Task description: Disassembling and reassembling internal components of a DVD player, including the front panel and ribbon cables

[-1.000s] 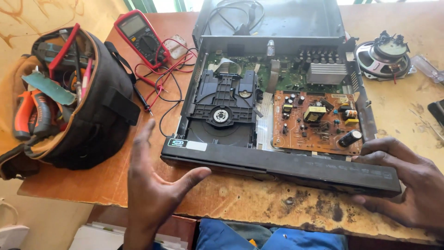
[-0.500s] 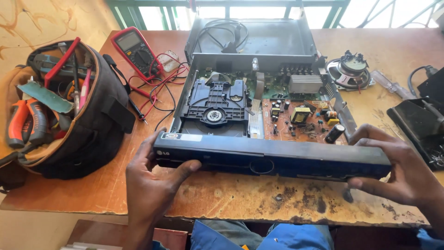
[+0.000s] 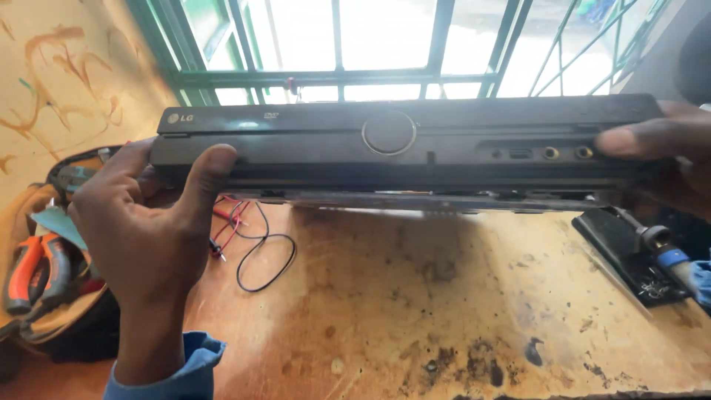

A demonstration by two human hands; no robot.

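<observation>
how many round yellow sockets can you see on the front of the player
2, side by side near the right end of the player: one left, one right, beside the right hand. The hand may hide more.

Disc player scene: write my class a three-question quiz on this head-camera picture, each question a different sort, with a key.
1. True or false: the disc player rests flat on the table.
2. Which hand grips its end nearest the tool bag? A left hand B right hand
3. What colour are the handles of the pliers?

Key: 1 false, it is held up clear of the table; 2 A; 3 orange.
</observation>
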